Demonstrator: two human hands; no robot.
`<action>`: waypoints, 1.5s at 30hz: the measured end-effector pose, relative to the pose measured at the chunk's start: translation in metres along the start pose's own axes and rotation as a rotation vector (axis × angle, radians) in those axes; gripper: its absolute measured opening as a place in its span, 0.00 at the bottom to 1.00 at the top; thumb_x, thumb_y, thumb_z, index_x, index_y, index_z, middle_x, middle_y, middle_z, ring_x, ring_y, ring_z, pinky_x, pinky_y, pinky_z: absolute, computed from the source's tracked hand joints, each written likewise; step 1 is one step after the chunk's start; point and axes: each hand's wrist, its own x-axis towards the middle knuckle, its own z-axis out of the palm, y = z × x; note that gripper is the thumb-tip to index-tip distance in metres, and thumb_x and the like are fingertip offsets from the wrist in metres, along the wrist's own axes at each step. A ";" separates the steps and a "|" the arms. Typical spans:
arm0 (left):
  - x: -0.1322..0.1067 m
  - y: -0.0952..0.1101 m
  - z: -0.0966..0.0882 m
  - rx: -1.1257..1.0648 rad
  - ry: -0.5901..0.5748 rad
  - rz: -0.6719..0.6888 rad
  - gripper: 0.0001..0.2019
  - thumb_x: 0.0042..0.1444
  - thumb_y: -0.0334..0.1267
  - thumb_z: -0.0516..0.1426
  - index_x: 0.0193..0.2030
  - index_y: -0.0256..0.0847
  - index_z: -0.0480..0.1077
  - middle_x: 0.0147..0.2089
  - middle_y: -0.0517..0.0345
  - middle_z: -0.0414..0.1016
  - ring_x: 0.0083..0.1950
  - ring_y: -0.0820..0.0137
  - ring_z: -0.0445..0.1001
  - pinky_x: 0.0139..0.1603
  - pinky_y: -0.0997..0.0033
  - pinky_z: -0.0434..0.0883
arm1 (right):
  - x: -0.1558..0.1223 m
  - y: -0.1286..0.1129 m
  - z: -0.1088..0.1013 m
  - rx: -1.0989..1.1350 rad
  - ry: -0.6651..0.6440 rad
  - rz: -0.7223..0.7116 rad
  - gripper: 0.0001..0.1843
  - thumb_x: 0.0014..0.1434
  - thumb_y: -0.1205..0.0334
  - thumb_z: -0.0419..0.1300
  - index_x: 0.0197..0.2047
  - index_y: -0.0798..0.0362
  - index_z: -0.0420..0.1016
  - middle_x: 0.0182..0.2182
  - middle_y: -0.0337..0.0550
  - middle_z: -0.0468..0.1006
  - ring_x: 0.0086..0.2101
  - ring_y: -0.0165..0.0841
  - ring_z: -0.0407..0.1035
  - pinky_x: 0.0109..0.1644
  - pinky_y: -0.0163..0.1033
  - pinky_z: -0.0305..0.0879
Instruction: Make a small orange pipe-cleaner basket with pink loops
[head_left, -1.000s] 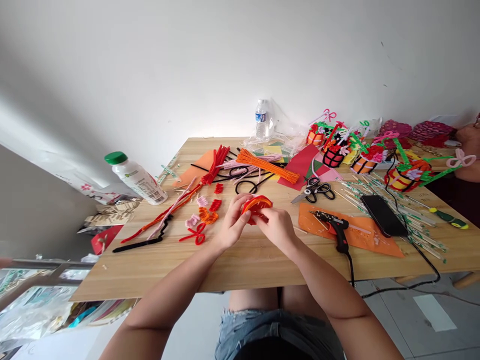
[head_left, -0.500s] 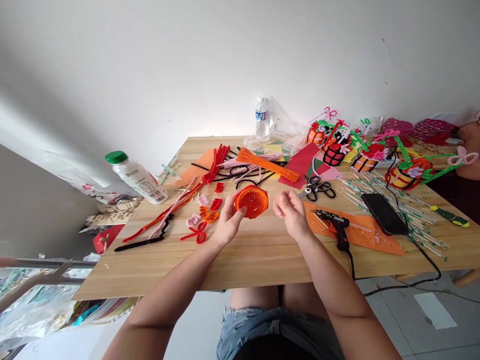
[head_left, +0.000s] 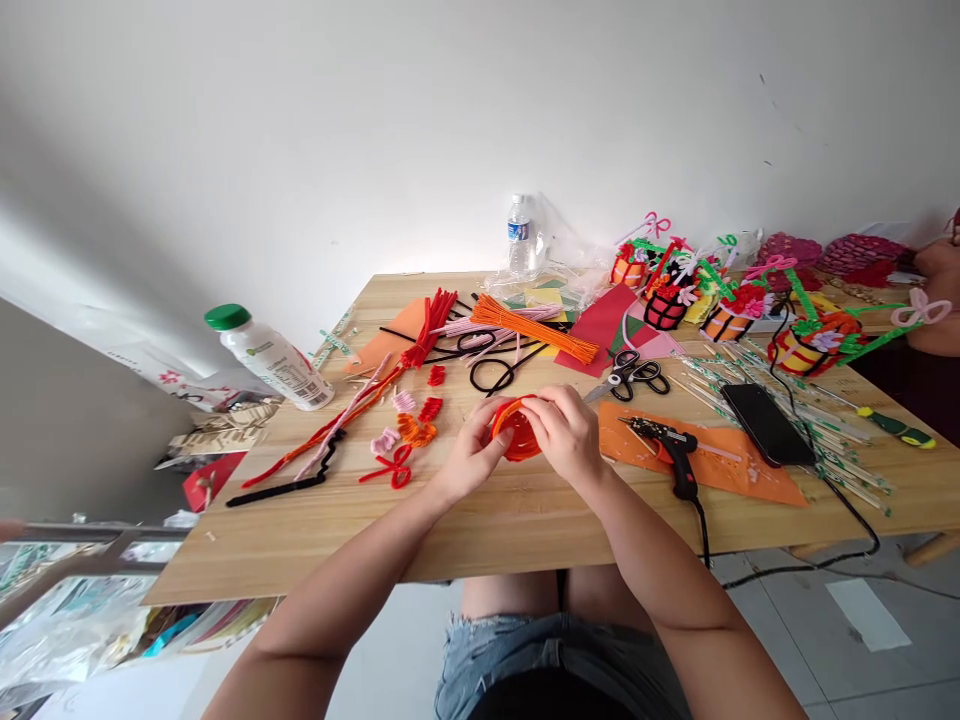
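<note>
From the head camera, both hands meet over the middle of the wooden bench point(head_left: 487, 530), just above its near edge. The left hand point(head_left: 469, 462) pinches the left rim of a small orange coiled cup point(head_left: 514, 432), fingers clamped on it, and the right hand point(head_left: 568, 440) closes its fingers over the cup's top and right side. Half a second ago the right hand hung free beside the cup with its spiral base turned to the camera; now it is back on the piece and the cup is tipped lower, so the shaping appears to go on with 2 hands. Just left of the cup lie small red, pink and orange curls point(head_left: 411, 430). To the right, near the right hand, a glue gun point(head_left: 671, 448) rests on an orange sheet point(head_left: 720, 470), with scissors point(head_left: 630, 375) beyond and a phone point(head_left: 766, 424) farther right.
</note>
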 end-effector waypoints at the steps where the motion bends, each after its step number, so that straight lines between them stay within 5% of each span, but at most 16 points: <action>1: 0.000 0.000 0.000 0.013 -0.005 0.006 0.20 0.56 0.44 0.58 0.54 0.42 0.69 0.59 0.47 0.67 0.61 0.58 0.65 0.63 0.56 0.61 | 0.000 0.000 0.000 0.023 0.005 0.006 0.06 0.60 0.70 0.58 0.38 0.52 0.74 0.32 0.46 0.75 0.33 0.34 0.69 0.37 0.39 0.68; 6: 0.001 0.001 -0.001 -0.068 -0.010 -0.110 0.22 0.54 0.48 0.58 0.53 0.39 0.70 0.54 0.47 0.72 0.55 0.57 0.70 0.56 0.57 0.67 | 0.002 0.005 -0.003 0.308 0.065 0.272 0.05 0.61 0.66 0.57 0.34 0.51 0.72 0.30 0.41 0.75 0.31 0.31 0.70 0.35 0.37 0.69; 10: 0.002 0.004 0.000 -0.151 -0.016 -0.229 0.25 0.52 0.52 0.59 0.53 0.38 0.69 0.48 0.50 0.76 0.48 0.59 0.73 0.49 0.59 0.70 | 0.001 0.010 -0.007 0.412 0.358 0.537 0.04 0.62 0.62 0.56 0.35 0.51 0.69 0.28 0.37 0.71 0.28 0.28 0.67 0.31 0.34 0.66; 13: 0.002 0.006 0.002 -0.143 -0.004 -0.230 0.24 0.51 0.49 0.60 0.52 0.37 0.70 0.49 0.49 0.75 0.51 0.58 0.72 0.52 0.59 0.69 | 0.002 0.010 -0.012 0.386 0.442 0.453 0.04 0.63 0.63 0.55 0.35 0.51 0.69 0.29 0.38 0.70 0.28 0.29 0.66 0.31 0.35 0.65; 19: 0.002 0.008 0.002 -0.007 -0.035 -0.089 0.16 0.53 0.41 0.60 0.48 0.40 0.73 0.51 0.50 0.74 0.56 0.59 0.69 0.58 0.59 0.66 | 0.003 -0.001 -0.008 0.226 -0.081 0.041 0.04 0.60 0.63 0.60 0.38 0.47 0.76 0.33 0.44 0.75 0.34 0.35 0.69 0.37 0.40 0.68; 23: 0.001 0.008 0.002 0.020 -0.062 -0.089 0.14 0.51 0.40 0.61 0.45 0.40 0.74 0.48 0.52 0.75 0.51 0.61 0.71 0.57 0.61 0.66 | 0.002 -0.002 0.000 0.164 -0.167 0.012 0.09 0.62 0.65 0.56 0.33 0.48 0.77 0.31 0.43 0.75 0.33 0.34 0.67 0.37 0.39 0.67; 28: 0.001 0.007 0.003 -0.110 -0.046 -0.241 0.18 0.52 0.46 0.59 0.47 0.38 0.73 0.41 0.54 0.78 0.45 0.62 0.74 0.49 0.62 0.70 | 0.003 0.001 -0.002 0.263 -0.115 0.108 0.08 0.62 0.64 0.55 0.32 0.50 0.72 0.30 0.43 0.75 0.33 0.34 0.69 0.38 0.40 0.68; 33: 0.007 0.004 -0.001 -0.282 0.125 -0.389 0.23 0.47 0.48 0.62 0.47 0.36 0.72 0.37 0.54 0.78 0.37 0.64 0.76 0.34 0.69 0.71 | 0.004 0.018 -0.011 0.353 0.229 0.394 0.05 0.61 0.61 0.57 0.33 0.51 0.67 0.29 0.40 0.72 0.29 0.30 0.67 0.30 0.36 0.64; 37: 0.011 0.000 -0.004 -0.343 0.210 -0.351 0.21 0.44 0.45 0.64 0.43 0.37 0.71 0.37 0.56 0.78 0.39 0.64 0.77 0.36 0.70 0.71 | 0.003 0.039 -0.020 0.222 0.449 0.578 0.08 0.63 0.56 0.54 0.35 0.51 0.65 0.27 0.39 0.70 0.25 0.29 0.64 0.28 0.36 0.62; 41: 0.009 0.003 -0.004 -0.483 0.239 -0.323 0.19 0.41 0.41 0.66 0.39 0.37 0.70 0.33 0.58 0.78 0.37 0.64 0.77 0.37 0.67 0.73 | 0.005 0.053 -0.030 -0.097 0.354 0.425 0.08 0.61 0.58 0.57 0.32 0.51 0.67 0.25 0.42 0.72 0.28 0.33 0.67 0.34 0.39 0.63; 45: 0.009 0.013 -0.008 -0.666 0.072 -0.334 0.21 0.42 0.42 0.66 0.42 0.37 0.69 0.38 0.53 0.79 0.29 0.66 0.77 0.27 0.67 0.74 | 0.005 0.056 -0.030 -0.143 0.223 0.339 0.07 0.60 0.59 0.58 0.30 0.50 0.70 0.24 0.43 0.74 0.28 0.34 0.67 0.35 0.39 0.63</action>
